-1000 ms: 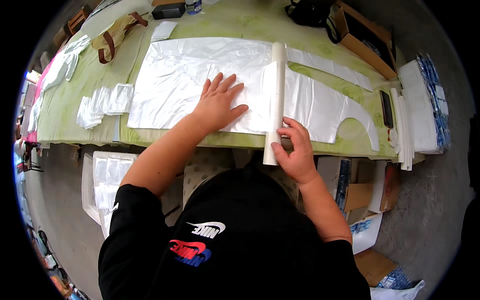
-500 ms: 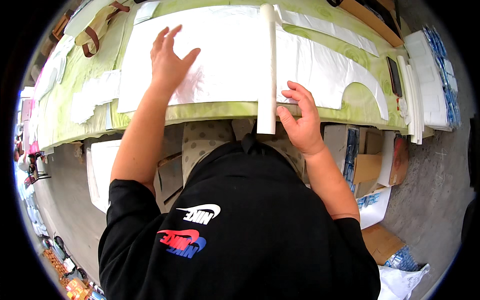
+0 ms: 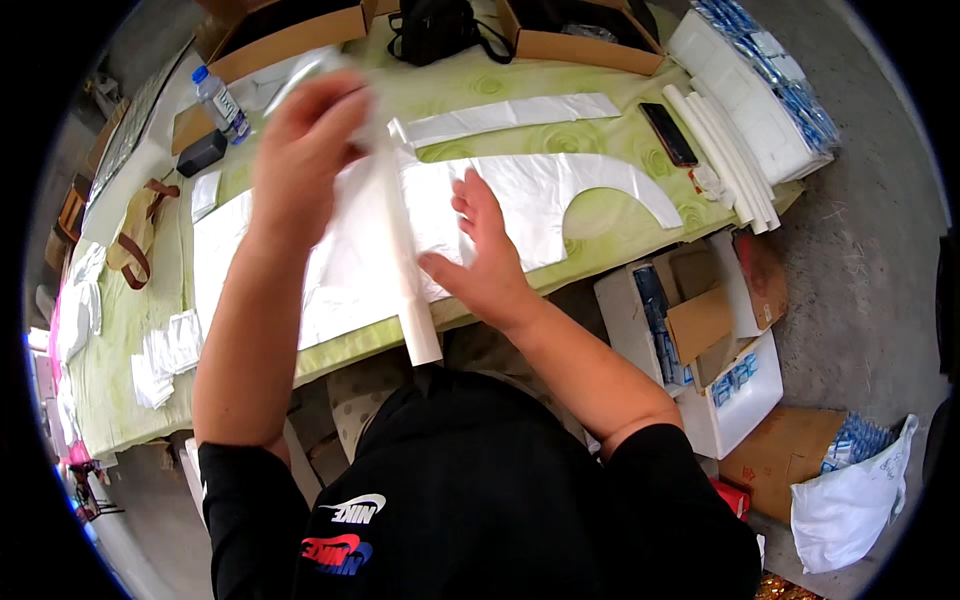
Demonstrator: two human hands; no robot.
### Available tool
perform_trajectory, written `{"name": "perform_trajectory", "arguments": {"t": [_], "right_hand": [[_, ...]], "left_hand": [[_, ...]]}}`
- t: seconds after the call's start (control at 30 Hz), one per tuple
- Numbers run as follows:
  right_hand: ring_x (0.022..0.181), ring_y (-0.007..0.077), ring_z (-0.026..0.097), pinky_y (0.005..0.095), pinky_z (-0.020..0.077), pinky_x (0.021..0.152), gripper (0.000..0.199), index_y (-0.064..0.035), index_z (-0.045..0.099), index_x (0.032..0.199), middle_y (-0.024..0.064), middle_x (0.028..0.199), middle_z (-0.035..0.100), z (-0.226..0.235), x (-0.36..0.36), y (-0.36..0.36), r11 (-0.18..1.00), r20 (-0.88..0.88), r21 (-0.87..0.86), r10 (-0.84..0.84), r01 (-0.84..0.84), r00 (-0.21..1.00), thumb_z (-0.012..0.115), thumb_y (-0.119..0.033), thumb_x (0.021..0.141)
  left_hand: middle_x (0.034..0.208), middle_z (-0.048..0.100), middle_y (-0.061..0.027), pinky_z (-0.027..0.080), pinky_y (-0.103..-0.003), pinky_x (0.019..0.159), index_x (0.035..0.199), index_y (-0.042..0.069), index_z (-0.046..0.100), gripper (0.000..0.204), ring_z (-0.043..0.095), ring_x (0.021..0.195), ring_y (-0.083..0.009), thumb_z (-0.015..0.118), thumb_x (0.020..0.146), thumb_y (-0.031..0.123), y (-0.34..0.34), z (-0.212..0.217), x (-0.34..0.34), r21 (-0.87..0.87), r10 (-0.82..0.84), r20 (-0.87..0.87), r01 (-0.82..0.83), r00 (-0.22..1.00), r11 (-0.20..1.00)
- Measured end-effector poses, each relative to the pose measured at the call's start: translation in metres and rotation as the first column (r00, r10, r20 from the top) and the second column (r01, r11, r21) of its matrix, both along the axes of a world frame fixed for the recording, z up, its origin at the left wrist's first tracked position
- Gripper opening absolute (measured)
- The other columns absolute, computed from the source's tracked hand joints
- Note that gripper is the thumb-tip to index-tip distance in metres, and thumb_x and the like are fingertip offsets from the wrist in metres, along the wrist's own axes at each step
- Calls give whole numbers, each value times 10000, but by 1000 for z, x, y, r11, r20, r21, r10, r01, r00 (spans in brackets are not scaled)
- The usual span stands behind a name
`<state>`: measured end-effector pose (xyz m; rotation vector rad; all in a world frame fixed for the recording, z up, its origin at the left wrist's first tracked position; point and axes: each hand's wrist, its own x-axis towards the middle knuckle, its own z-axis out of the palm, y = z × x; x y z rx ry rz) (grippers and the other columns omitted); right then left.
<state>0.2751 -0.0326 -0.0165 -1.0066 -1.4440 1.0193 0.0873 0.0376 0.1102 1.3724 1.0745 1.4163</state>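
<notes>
A long white roll (image 3: 398, 255) lies across flat white plastic sheeting (image 3: 490, 200), its near end jutting past the table edge. The sheeting has a curved cut-out at its right end. My left hand (image 3: 305, 165) is raised over the sheeting, left of the roll and blurred. Its fingers are curled together, and a smeared pale thing shows by the fingertips; I cannot make out what it is. Close to the roll's right side, my right hand (image 3: 485, 255) hovers open, fingers and thumb apart, with its thumb tip near the roll. A separate white strip (image 3: 515, 115) lies beyond the sheeting.
A green patterned cloth (image 3: 640, 215) covers the table. On it are a phone (image 3: 668, 133), thin white rolls (image 3: 725, 160), a water bottle (image 3: 222, 105), a black case (image 3: 202, 153) and small white pieces (image 3: 165, 355). Cardboard boxes (image 3: 590, 50) and a black bag (image 3: 437, 30) stand at the back.
My view has swung rightward, so things sit further left. My left hand has lifted, and its spread fingers have curled in. The right hand stays open beside the roll.
</notes>
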Motion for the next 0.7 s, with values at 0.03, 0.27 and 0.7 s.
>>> {"name": "perform_trajectory", "arguments": {"t": [0.03,0.27,0.7], "right_hand": [[1468,357,374,454,331,1198,1069,-34,148,1625,250,1587,348,15,-5,12,998,-100,-56,32,-37,995,829,-186,816],[1283,229,561,378,473,1061,500,-47,432,1481,91,1430,541,34,47,78,996,-712,-3,62,-92,699,527,-307,1065],[808,222,639,392,546,684,322,-101,554,1249,67,1090,641,-32,275,96,629,-468,-578,-778,520,420,617,-305,1009]], "left_hand": [[1109,644,-7,508,-298,812,1218,85,664,264,605,981,-123,678,992,221,1,14,28,-1,-130,-19,130,991,991],[1305,656,-108,540,-362,972,1305,67,649,396,632,1189,-227,737,938,188,-11,23,151,217,-518,-242,566,821,796],[1248,633,-147,489,-435,1035,1277,123,645,522,611,1178,-343,824,813,278,-34,-101,83,-210,-355,-900,463,252,861]]}}
